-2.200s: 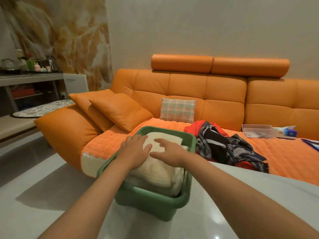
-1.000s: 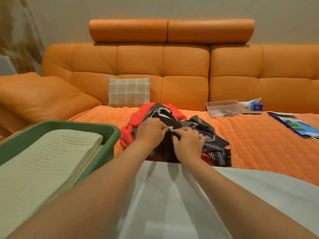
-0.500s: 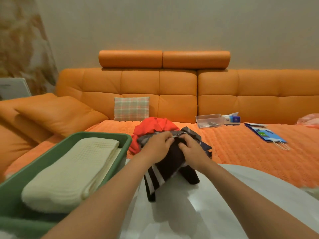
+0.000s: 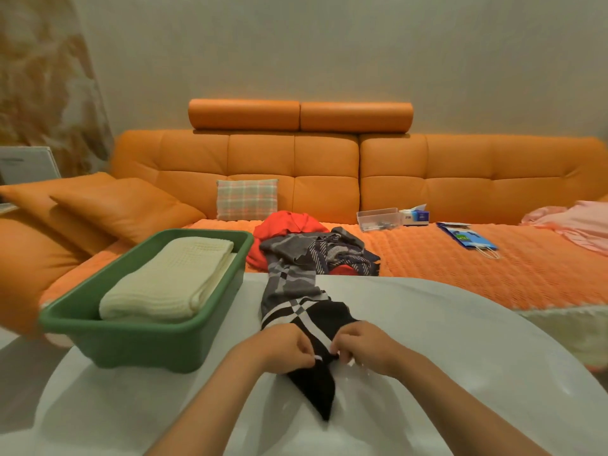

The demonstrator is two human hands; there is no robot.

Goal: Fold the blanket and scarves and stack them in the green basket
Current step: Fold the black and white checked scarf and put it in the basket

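Note:
A black, grey and white checked scarf (image 4: 296, 291) stretches from the sofa across the white table (image 4: 460, 357) towards me. My left hand (image 4: 283, 348) and my right hand (image 4: 365, 347) both pinch its near black end, close together. The green basket (image 4: 131, 340) stands at the table's left edge with a folded cream blanket (image 4: 171, 281) inside it. A red scarf (image 4: 286, 225) and a dark striped scarf (image 4: 342, 255) lie bunched on the sofa seat behind the table.
The orange sofa (image 4: 460, 179) carries a plaid cushion (image 4: 246, 199), orange pillows (image 4: 125, 205), a clear plastic box (image 4: 378, 218), a tissue pack (image 4: 416, 215), a blue booklet (image 4: 467, 238) and pink cloth (image 4: 579, 222) at far right.
My hands left the blanket in the basket, took the checked scarf from the pile on the sofa and pulled it out along the table towards me.

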